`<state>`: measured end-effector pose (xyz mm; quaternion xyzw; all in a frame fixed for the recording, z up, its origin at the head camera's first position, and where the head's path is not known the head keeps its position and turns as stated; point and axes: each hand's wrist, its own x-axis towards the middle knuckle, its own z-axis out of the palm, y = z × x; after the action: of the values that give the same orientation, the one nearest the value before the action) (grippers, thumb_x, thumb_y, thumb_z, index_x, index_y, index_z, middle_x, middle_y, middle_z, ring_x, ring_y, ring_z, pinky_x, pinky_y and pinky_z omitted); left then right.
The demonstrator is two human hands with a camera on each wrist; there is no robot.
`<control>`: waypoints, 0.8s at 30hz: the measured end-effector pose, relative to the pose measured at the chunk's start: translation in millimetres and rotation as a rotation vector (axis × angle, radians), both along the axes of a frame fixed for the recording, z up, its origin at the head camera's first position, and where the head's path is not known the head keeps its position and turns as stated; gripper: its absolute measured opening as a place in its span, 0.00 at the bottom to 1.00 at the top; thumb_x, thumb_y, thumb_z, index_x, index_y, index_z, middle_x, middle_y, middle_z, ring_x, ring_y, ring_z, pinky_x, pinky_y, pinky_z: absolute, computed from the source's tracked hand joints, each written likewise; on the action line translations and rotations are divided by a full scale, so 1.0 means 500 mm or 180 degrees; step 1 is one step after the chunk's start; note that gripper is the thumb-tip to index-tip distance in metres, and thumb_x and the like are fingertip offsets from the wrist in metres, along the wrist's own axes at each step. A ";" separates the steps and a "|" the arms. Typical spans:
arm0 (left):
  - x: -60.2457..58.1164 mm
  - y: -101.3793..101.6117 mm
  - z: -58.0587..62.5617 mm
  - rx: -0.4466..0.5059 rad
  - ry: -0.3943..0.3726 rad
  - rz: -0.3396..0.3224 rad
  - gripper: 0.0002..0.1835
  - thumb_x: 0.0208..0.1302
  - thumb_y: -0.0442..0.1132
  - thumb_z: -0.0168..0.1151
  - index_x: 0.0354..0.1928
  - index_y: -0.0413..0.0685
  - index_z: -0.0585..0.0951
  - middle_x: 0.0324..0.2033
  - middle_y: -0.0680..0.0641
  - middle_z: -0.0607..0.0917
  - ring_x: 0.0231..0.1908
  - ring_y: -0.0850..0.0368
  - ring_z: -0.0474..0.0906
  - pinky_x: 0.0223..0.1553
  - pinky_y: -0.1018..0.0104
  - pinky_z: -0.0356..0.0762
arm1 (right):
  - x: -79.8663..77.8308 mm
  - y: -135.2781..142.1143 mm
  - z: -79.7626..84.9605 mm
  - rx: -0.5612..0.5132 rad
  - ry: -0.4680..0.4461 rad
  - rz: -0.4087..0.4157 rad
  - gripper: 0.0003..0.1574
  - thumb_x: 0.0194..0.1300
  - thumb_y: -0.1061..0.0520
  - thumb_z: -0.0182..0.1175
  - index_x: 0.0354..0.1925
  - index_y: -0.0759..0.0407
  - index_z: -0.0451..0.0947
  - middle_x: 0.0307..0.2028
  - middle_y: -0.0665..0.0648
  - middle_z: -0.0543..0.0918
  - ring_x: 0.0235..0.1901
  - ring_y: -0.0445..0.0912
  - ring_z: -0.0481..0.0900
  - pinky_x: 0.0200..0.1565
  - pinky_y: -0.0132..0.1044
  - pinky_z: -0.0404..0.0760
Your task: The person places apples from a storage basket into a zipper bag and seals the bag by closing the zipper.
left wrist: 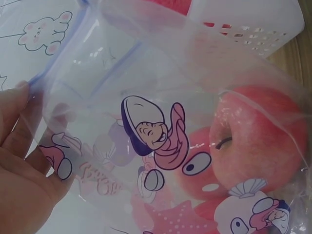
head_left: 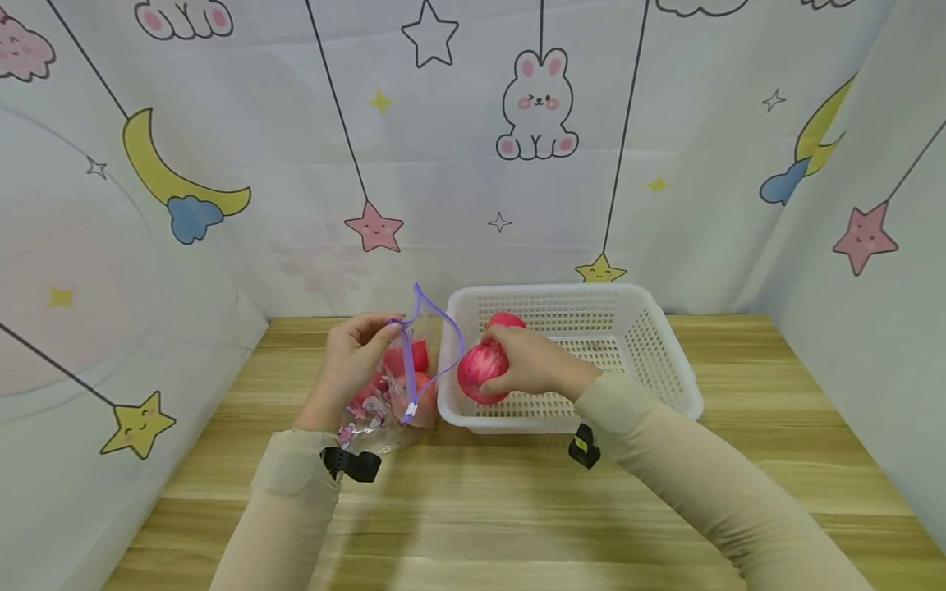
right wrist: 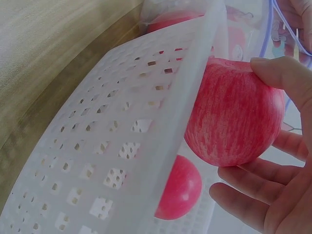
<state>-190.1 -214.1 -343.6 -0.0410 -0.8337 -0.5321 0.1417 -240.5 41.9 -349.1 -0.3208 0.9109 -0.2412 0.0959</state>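
Observation:
My left hand (head_left: 357,355) pinches the purple-edged mouth of a clear zip bag (left wrist: 161,68) printed with cartoon figures. The mouth gapes toward the basket, with a white slider on its near side. Inside the bag lie apples, one of them a large pinkish-red apple (left wrist: 263,141). My right hand (head_left: 535,361) grips a red streaked apple (right wrist: 236,114) between thumb and fingers, over the left end of a white perforated basket (head_left: 676,386). Another red apple (right wrist: 181,189) is down in the basket, partly hidden behind its wall in the right wrist view.
The basket stands on a wood-grain table (head_left: 473,509), just right of the bag. A white curtain (head_left: 458,164) with stars, moons and rabbits hangs behind and at both sides. Dark wrist cameras sit on both sleeves.

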 end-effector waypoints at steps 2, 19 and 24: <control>-0.001 0.000 0.000 0.0027 0.0050 -0.0011 0.14 0.67 0.40 0.58 0.46 0.36 0.81 0.41 0.39 0.83 0.37 0.66 0.78 0.40 0.80 0.77 | 0.001 0.001 0.002 -0.0021 -0.0021 -0.0012 0.41 0.47 0.46 0.72 0.57 0.55 0.68 0.52 0.54 0.77 0.50 0.47 0.77 0.48 0.41 0.82; 0.001 -0.001 -0.002 0.0004 0.0064 0.0002 0.13 0.67 0.40 0.58 0.45 0.36 0.81 0.40 0.38 0.83 0.36 0.66 0.78 0.38 0.79 0.77 | 0.002 0.007 0.017 -0.0106 0.0017 0.0014 0.40 0.48 0.45 0.72 0.56 0.56 0.69 0.48 0.55 0.79 0.46 0.46 0.79 0.44 0.38 0.82; 0.003 -0.002 0.000 0.0003 0.0038 0.0008 0.14 0.67 0.41 0.58 0.46 0.36 0.81 0.40 0.38 0.83 0.38 0.61 0.79 0.38 0.79 0.77 | 0.002 0.007 0.022 -0.0170 0.0022 0.0024 0.41 0.48 0.45 0.72 0.57 0.57 0.69 0.49 0.55 0.78 0.46 0.46 0.78 0.44 0.36 0.82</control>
<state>-188.6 -215.0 -343.7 -0.0430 -0.8326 -0.5322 0.1474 -239.3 45.2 -337.8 -0.3274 0.9033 -0.2639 0.0850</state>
